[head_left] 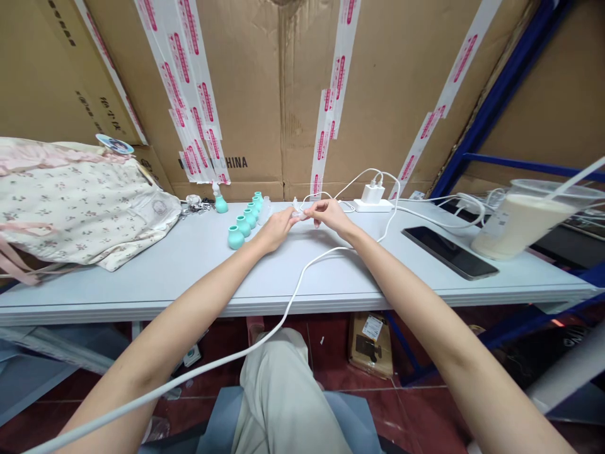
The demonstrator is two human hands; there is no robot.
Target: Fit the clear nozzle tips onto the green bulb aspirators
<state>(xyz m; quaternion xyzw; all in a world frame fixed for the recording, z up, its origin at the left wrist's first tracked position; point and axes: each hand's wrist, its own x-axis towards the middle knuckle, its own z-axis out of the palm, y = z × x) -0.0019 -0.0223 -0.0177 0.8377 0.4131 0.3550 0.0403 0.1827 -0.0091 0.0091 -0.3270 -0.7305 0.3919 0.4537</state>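
Note:
My left hand (278,227) and my right hand (331,215) meet above the back of the table, fingers pinched. Between them is a small clear plastic piece (298,213), partly covered by my fingers; its exact kind is too small to make out. Left of my left hand stands a row of several round teal bulbs (243,226) with open necks. Clear plastic parts (266,205) stand beside that row. Farther left, by the cardboard, one teal bulb (220,203) has a clear tip fitted on top.
A floral cloth bag (85,202) lies at the left. To the right are a white charger on a power strip (373,206), a black phone (450,252) and a tilted drink cup (513,221). A white cable (302,277) crosses the table toward me. Taped cardboard (255,94) stands behind.

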